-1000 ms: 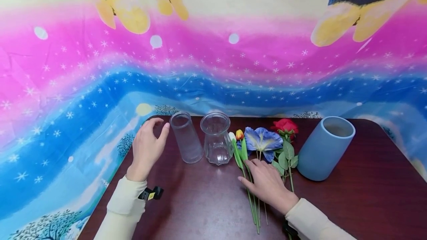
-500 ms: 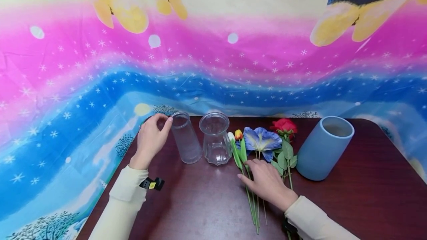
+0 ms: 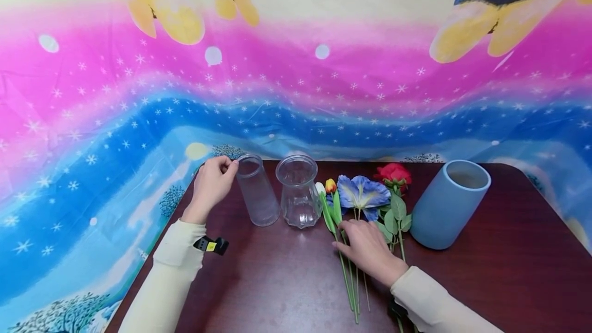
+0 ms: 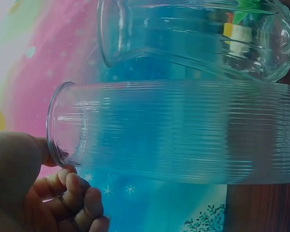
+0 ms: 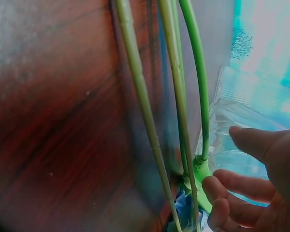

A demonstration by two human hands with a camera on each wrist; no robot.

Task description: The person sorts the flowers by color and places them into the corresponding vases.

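Observation:
My left hand (image 3: 213, 181) pinches the rim of a ribbed clear glass vase (image 3: 260, 199) between thumb and fingers; the vase stands upright at the table's back left. In the left wrist view the thumb and curled fingertips meet at the rim of this ribbed vase (image 4: 159, 130). My right hand (image 3: 372, 251) hovers low over flower stems (image 3: 350, 281), thumb apart and fingers loosely bent. In the right wrist view its fingertips come close to a green leaf (image 5: 200, 174). The flowers are a white tulip (image 3: 320, 188), an orange-yellow tulip (image 3: 330, 186), a blue flower (image 3: 363, 192) and a red rose (image 3: 393, 174).
Between the ribbed vase and the tulips stands a flared clear glass vase (image 3: 299, 204). A blue-grey vase (image 3: 446, 215) stands to the right of the rose. The dark wood table (image 3: 268, 281) ends at a printed cloth backdrop (image 3: 296, 91).
My left hand has moved slightly right to the ribbed vase, and its thumb and fingers have closed on the rim. My right hand has hardly moved over the stems.

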